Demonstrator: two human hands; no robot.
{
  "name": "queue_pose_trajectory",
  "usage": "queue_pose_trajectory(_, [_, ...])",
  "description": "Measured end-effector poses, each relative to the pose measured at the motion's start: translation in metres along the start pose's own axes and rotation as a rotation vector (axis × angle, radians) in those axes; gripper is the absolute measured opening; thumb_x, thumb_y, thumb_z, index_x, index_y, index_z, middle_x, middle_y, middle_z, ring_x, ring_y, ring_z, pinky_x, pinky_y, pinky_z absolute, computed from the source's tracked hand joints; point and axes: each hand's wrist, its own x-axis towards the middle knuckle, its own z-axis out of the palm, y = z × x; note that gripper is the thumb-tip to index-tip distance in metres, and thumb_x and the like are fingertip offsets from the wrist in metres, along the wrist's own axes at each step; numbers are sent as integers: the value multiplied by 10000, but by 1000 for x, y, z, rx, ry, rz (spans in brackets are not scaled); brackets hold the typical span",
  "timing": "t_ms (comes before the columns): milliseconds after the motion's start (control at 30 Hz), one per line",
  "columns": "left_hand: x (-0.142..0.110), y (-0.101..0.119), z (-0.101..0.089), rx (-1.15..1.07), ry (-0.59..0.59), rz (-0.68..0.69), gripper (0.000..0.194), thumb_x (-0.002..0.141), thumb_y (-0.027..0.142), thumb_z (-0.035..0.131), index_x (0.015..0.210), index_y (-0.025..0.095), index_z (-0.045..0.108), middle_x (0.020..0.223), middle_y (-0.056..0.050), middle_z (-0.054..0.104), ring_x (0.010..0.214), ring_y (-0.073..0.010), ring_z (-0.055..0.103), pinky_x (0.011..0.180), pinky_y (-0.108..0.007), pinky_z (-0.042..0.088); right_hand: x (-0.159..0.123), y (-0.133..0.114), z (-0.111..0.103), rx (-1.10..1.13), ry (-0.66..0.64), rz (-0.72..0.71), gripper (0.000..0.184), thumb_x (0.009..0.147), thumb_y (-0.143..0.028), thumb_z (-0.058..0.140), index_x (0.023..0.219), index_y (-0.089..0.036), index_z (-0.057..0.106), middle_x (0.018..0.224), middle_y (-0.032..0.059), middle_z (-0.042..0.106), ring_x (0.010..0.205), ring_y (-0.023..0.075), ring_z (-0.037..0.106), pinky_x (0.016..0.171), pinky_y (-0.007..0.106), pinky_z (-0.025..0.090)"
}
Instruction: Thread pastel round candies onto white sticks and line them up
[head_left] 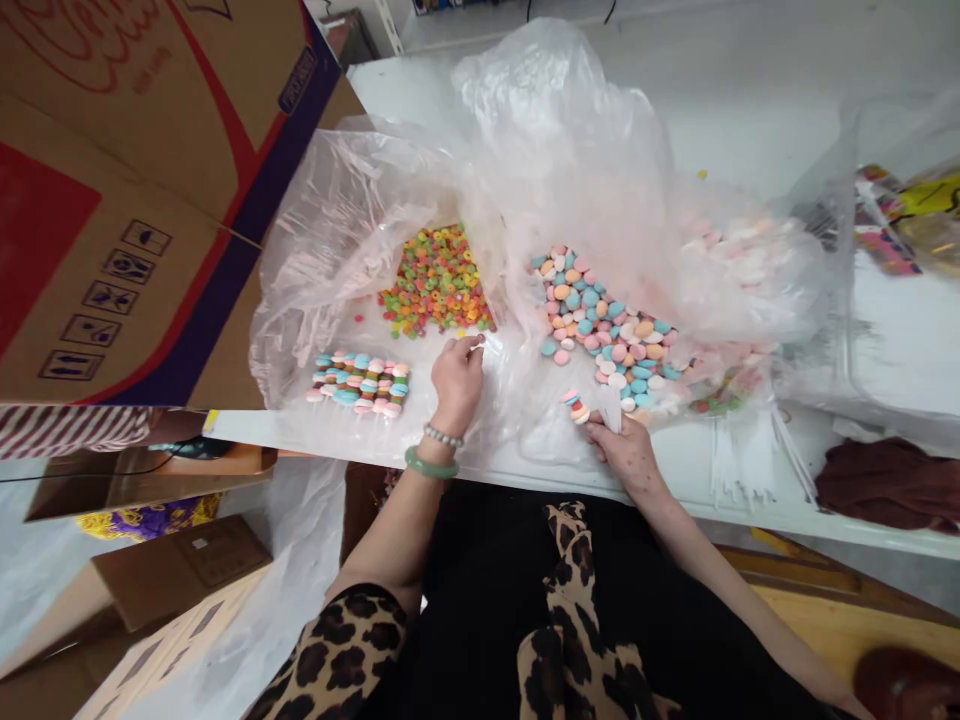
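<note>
At the near edge of the small ring-shaped candies (439, 275), my left hand (456, 382) is closed in a pinch. Something tiny and pale shows at its fingertips, too small to name. My right hand (626, 455) grips a short candy skewer (576, 406), its pink, blue and orange pieces stacked at the end. A flat white piece (611, 408) also stands up from that hand. Just beyond it lie pastel button-shaped candies (592, 310) in pink, blue, white and orange. Left of my left hand, several finished-looking candy skewers (360, 383) lie side by side on the plastic.
Crumpled clear plastic bags (555, 130) rise behind the candies. A big cardboard box (150, 200) stands at the left. White sticks (750, 455) and a dark brown cloth (889, 483) lie along the front right edge. A clear bin (862, 260) holds coloured packets.
</note>
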Motion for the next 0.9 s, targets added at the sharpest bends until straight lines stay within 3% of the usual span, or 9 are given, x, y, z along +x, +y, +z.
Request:
queue_pose_trajectory(100, [33, -14, 16, 132, -104, 57, 175, 833, 182, 521, 854, 205, 694, 892, -82, 634, 852, -220, 570, 768, -323, 405, -2, -3, 5, 39, -13, 30, 251, 641, -324, 622, 819, -156, 678, 550, -33, 558, 427, 108, 433, 415, 239, 360])
queue_pose_trajectory(233, [30, -19, 25, 213, -129, 61, 153, 830, 164, 491, 838, 200, 640, 874, -84, 616, 840, -222, 559, 753, -329, 391, -2, -2, 1, 26, -7, 18, 229, 639, -316, 622, 798, -157, 666, 548, -32, 556, 422, 105, 434, 417, 239, 361])
queue_pose_trajectory(400, [17, -43, 5, 190, 29, -41, 134, 819, 184, 489, 863, 192, 615, 878, -77, 616, 831, -206, 549, 775, -322, 392, 3, 1, -3, 29, -4, 28, 254, 655, -363, 644, 800, -156, 666, 550, -24, 555, 413, 104, 426, 396, 238, 340])
queue_pose_trajectory(500, [27, -61, -5, 162, -33, -54, 114, 779, 174, 508, 816, 186, 616, 837, -62, 625, 816, -195, 547, 787, -311, 395, 5, 2, -1, 42, -3, 49, 253, 651, -362, 653, 802, -159, 661, 543, -29, 548, 421, 104, 424, 393, 233, 332])
queue_pose_trajectory(600, [36, -65, -11, 167, -101, -49, 82, 762, 175, 519, 754, 183, 599, 787, -50, 621, 793, -186, 544, 771, -305, 391, 4, 2, 1, 45, -4, 56, 250, 649, -354, 650, 807, -161, 659, 540, -34, 546, 423, 104, 420, 396, 232, 330])
queue_pose_trajectory(700, [27, -47, -15, 68, -58, -98, 76, 774, 212, 536, 722, 180, 581, 708, -26, 596, 724, -166, 538, 714, -291, 395, -2, 0, 3, 37, -12, 55, 230, 638, -324, 632, 798, -162, 664, 506, -47, 521, 416, 108, 416, 408, 239, 339])
queue_pose_trajectory(767, [9, -23, -15, -124, -78, -134, 117, 784, 277, 567, 719, 181, 579, 656, -1, 569, 639, -138, 526, 638, -268, 400, -8, -3, 5, 16, -32, 39, 221, 638, -317, 619, 787, -163, 673, 505, -44, 528, 417, 112, 424, 419, 244, 348])
queue_pose_trajectory(800, [-2, -10, -15, -260, -131, -160, 140, 782, 307, 583, 723, 181, 579, 634, 11, 556, 583, -120, 515, 585, -253, 397, -10, -6, 6, -1, -48, 18, 214, 646, -319, 613, 780, -165, 677, 515, -38, 540, 428, 117, 438, 431, 246, 357])
queue_pose_trajectory(900, [-35, 29, -9, -679, -514, -319, 189, 752, 352, 629, 740, 175, 563, 573, 31, 537, 423, -92, 481, 420, -224, 355, -16, -13, 9, -95, -93, -102, 178, 681, -316, 598, 747, -177, 688, 556, -21, 582, 510, 140, 512, 500, 249, 397])
